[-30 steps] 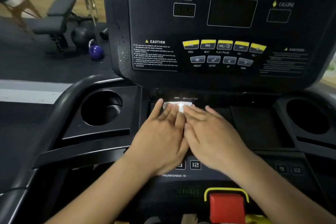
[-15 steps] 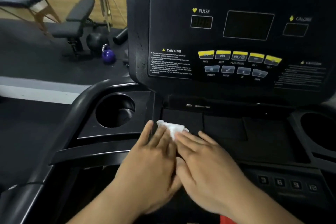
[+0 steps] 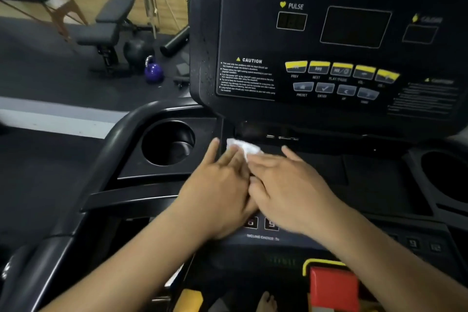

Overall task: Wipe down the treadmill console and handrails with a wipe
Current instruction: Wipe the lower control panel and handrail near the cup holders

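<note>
White wipe point(image 3: 244, 146), crumpled, lies at frame centre on the flat tray point(image 3: 367, 172) below the treadmill console point(image 3: 329, 33), just right of a cup holder point(image 3: 168, 143). The left hand point(image 3: 217, 190) and right hand point(image 3: 291, 185) touch side by side, fingers straight, fingertips pressing flat on the wipe and gripping nothing. Handrail point(image 3: 119, 134) at centre left; red stop button point(image 3: 333, 286) at lower right; purple kettlebell point(image 3: 153, 71) on the floor, upper left.

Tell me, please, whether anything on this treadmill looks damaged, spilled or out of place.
Nothing looks damaged or askew. Only fine pale specks dot the left edge of the console, droplets or dust, I cannot tell. The left hand and right hand press the wipe flat below.
</note>
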### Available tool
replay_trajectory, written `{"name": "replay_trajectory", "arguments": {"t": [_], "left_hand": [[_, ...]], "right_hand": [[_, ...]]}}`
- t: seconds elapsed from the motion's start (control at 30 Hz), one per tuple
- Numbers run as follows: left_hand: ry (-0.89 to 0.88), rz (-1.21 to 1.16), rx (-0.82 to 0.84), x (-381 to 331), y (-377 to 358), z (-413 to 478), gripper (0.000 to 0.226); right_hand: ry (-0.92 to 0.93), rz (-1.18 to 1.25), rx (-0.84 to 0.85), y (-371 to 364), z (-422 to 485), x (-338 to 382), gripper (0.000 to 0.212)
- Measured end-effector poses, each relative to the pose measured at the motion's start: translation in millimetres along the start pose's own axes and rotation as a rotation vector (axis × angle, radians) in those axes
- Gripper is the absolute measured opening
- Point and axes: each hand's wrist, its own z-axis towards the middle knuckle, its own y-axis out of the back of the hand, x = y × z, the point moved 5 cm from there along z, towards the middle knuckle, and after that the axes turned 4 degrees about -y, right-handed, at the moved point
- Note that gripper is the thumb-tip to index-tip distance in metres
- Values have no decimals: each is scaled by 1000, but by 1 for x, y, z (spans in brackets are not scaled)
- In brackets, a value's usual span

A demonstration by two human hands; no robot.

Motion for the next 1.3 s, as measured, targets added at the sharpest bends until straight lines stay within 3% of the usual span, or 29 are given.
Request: {"name": "replay_trajectory", "arguments": {"t": [0.1,0.2,0.27,0.37,0.47,0.53,0.63,0.77,0.93,1.07,1.3], "left_hand": [[-64,-37,60,-2,-2,3,79],[-131,-99,5,-20,-10,-20,84],[-149,-139,1,-35,-12,-13,89],[-248,-211,-25,-85,1,23,80],[-247,-245,-7,-116,4,41,78],[-228,-269,-26,-102,5,30,73],[-175,-278,-74,-56,1,-1,63],[-151,-176,-94,-31,-8,-14,63],[-384,-266,-85,-113,4,51,73],[-419,-280,-72,-151,11,77,75],[-284,-298,-123,-78,1,19,62]], "right_hand": [[12,-41,-3,1,-8,1,57],[-2,35,-21,-9,-47,-5,61],[-62,57,-57,-6,-59,-28,56],[-167,-52,-121,3,-86,-74,35],[-325,21,-151,4,-115,-102,43],[-334,22,-230,4,-105,-87,44],[-206,38,-203,-2,-72,-38,48],[-196,49,-146,-12,-65,-23,64],[-416,-34,-219,9,-113,-103,50],[-569,-32,-238,21,-134,-138,66],[-320,50,-199,-6,-86,-77,62]]}}
